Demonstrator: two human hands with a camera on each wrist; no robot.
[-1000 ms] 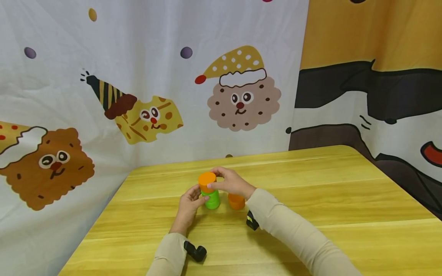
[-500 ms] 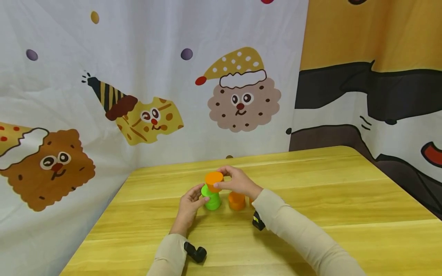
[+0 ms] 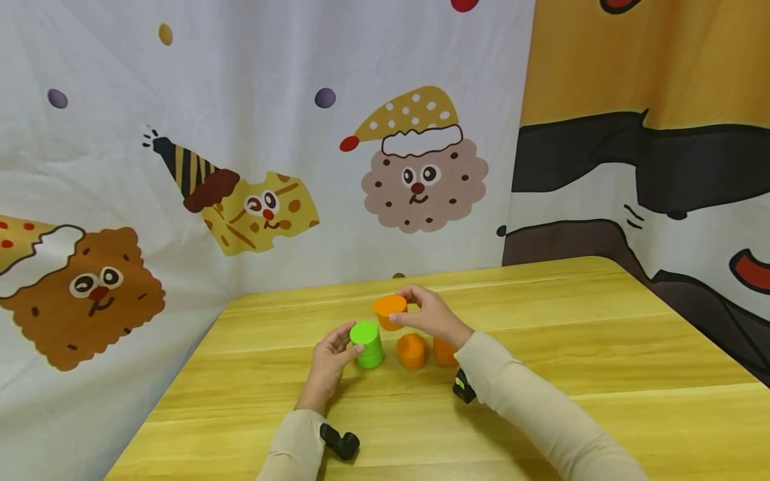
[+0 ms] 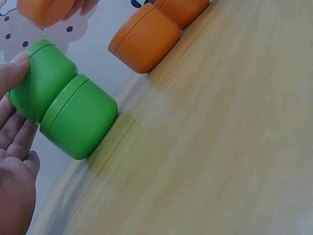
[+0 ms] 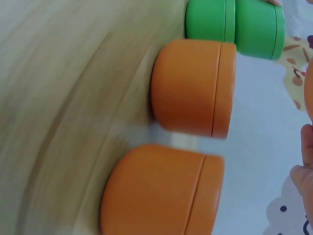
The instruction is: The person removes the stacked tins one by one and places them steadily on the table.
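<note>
Two small green lidded jars stand stacked on the table, the upper green jar [image 3: 365,336] on the lower green jar [image 4: 80,120]. My left hand [image 3: 331,355] grips the upper one, its thumb on the near side and its fingers round the far side. Up and to the right, my right hand [image 3: 432,316] holds an orange jar [image 3: 391,312] in the air between thumb and fingers. Only the edge of that jar shows in the right wrist view. Below it, an orange lidded jar [image 3: 412,352] stands on the table.
Another orange jar [image 5: 159,196] stands to the right of the first, partly hidden by the right sleeve [image 3: 511,394] in the head view. The wooden table [image 3: 240,374] ends at a curtain [image 3: 271,100] printed with cartoon biscuits. Black camera mounts [image 3: 340,441] sit on the wrists.
My right hand has lifted the orange jar off the top of the green stack and carried it to the right. The second orange jar on the table has come into view. My left hand stays put.
</note>
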